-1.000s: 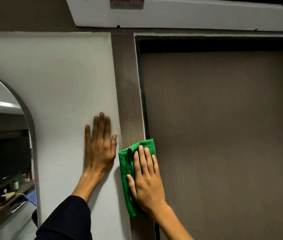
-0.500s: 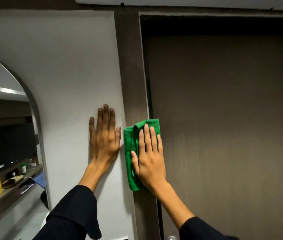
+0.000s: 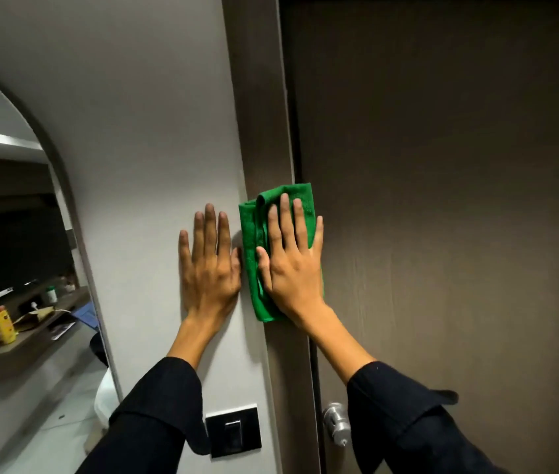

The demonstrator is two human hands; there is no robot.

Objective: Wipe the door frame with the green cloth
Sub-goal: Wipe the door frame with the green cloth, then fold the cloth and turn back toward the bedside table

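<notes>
A folded green cloth (image 3: 253,254) lies flat against the dark brown vertical door frame (image 3: 257,107), reaching a little onto the door's edge. My right hand (image 3: 292,265) presses the cloth against the frame with its fingers spread and pointing up. My left hand (image 3: 208,265) rests flat on the white wall just left of the frame, holding nothing, its thumb close to the cloth's left edge. Both arms wear dark sleeves.
The brown door (image 3: 442,200) is closed, with a silver knob (image 3: 336,422) low on its left side. A black wall switch (image 3: 233,431) sits below my left arm. An arched mirror (image 3: 14,268) at the left reflects a shelf with a yellow bottle (image 3: 3,325).
The view has dropped: the frame's top corner has left the picture and the knob and switch have appeared. The cloth and both hands have come down along the frame and wall.
</notes>
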